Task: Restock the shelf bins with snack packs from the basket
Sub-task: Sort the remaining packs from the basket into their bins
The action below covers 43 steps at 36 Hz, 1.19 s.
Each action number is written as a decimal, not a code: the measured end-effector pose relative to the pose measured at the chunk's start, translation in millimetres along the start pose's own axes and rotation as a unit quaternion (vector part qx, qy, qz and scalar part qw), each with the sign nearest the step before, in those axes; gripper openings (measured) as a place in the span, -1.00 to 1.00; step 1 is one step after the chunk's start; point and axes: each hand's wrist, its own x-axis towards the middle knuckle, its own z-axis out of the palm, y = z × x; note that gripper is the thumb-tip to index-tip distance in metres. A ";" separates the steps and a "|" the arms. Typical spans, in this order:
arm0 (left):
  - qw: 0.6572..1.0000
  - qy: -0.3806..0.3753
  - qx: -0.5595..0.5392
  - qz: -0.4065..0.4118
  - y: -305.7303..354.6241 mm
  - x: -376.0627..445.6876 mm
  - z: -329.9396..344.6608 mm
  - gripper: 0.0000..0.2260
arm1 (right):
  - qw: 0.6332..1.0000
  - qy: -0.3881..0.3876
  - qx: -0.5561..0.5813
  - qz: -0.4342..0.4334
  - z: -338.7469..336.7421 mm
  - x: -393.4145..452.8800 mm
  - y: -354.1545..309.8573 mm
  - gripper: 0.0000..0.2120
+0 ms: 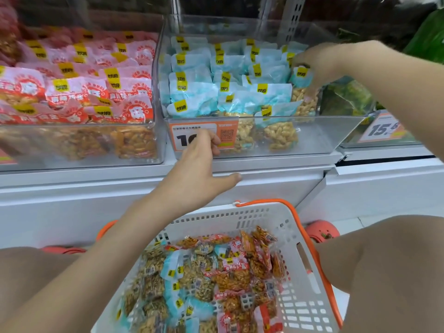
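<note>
Blue pack (303,91) pinched by right hand (319,61) in middle bin (264,138); left hand (199,169), fingers relaxed, touches bin front above basket (305,280).

Blue-topped snack pack (303,92) going into the clear bin (264,138)

It stands upright under the right hand's (317,62) fingertips; mixed packs (216,280) fill the white basket (295,236) below.

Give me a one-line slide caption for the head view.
Right hand sets a blue-topped peanut pack into the clear plastic bin; left hand steadies its front above the white basket.
</note>
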 end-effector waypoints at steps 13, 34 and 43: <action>1.000 -0.002 -0.004 0.003 3.0 0.1 4.5 -0.56 | 0.980 0.113 0.161 0.035 10.9 -60.1 -17.0 -0.63; 1.000 -0.008 0.002 -0.005 -1.6 3.0 6.1 -0.60 | 0.993 -0.063 0.040 -0.089 -12.6 20.0 -48.3 -0.78; 1.000 -0.007 0.009 0.008 -0.1 3.5 8.6 -0.61 | 0.999 0.004 0.013 -0.040 1.7 20.3 -44.4 -0.77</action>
